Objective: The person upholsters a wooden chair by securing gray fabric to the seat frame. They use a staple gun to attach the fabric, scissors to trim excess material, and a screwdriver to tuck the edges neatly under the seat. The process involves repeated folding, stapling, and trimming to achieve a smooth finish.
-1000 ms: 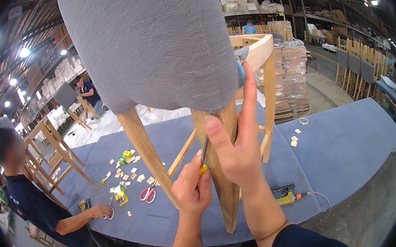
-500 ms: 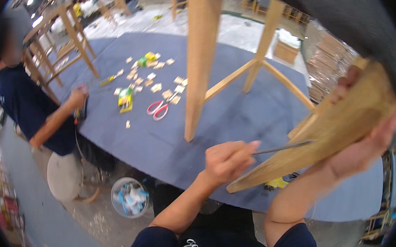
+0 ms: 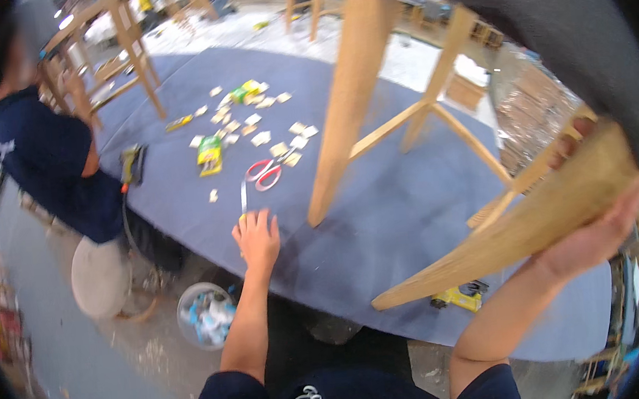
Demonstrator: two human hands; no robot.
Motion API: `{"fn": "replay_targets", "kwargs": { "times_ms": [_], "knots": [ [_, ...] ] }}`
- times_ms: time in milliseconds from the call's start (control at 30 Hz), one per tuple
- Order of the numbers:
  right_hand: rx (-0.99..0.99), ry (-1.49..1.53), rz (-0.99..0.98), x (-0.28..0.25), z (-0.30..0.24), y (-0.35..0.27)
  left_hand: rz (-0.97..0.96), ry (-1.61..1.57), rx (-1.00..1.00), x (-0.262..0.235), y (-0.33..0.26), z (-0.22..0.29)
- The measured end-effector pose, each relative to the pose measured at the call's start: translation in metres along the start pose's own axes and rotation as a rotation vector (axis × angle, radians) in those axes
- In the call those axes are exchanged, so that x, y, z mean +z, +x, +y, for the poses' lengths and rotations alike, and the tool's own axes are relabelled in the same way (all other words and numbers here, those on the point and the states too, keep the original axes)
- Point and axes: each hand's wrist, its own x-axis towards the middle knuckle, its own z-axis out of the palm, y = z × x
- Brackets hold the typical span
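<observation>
A wooden chair with a grey padded seat (image 3: pixel 547 20) stands tilted on the blue-grey table (image 3: pixel 405 222). My right hand (image 3: pixel 597 240) grips its nearest wooden leg (image 3: pixel 520 231) at the right. My left hand (image 3: pixel 257 239) lies flat on the table near the front edge, fingers spread. Its fingertips touch the yellow handle of a slim metal tool (image 3: pixel 243 198) that lies on the cloth. Red-handled scissors (image 3: pixel 264 174) lie just beyond the tool.
Small cards and a green packet (image 3: pixel 209 152) are scattered on the table's far side. A person in a dark blue shirt (image 3: pixel 50 162) works at the left beside a wooden chair frame (image 3: pixel 125 57). A yellow tool (image 3: pixel 461 296) lies near the front edge. A bucket (image 3: pixel 208 315) stands on the floor.
My left hand has left the chair leg and gone down to the table, where the slim tool now lies. My right hand still holds the leg.
</observation>
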Motion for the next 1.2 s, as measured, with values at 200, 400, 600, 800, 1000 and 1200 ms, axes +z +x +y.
{"fn": "replay_targets", "kwargs": {
  "times_ms": [200, 400, 600, 800, 1000, 1200],
  "knots": [
    [-0.061, 0.04, -0.006, 0.008, -0.006, 0.024, -0.373, 0.065, -0.177, 0.027, 0.009, -0.01],
    [-0.214, 0.139, -0.188, 0.007, -0.009, 0.035, -0.421, -0.12, -0.263, 0.016, 0.014, -0.02],
    [-0.256, 0.154, -0.268, 0.002, -0.008, 0.032, -0.357, -0.156, -0.166, 0.026, -0.001, -0.035],
    [0.001, -0.181, -0.304, -0.014, -0.004, -0.01, -0.339, -0.203, -0.23, 0.023, -0.017, -0.046],
    [-0.06, -0.29, -0.395, -0.046, -0.006, -0.011, -0.339, -0.669, -0.5, 0.021, -0.027, -0.05],
    [-0.161, -0.18, -0.343, -0.079, -0.009, -0.01, 0.014, -1.322, -0.399, -0.036, -0.052, 0.009]
  ]
}}
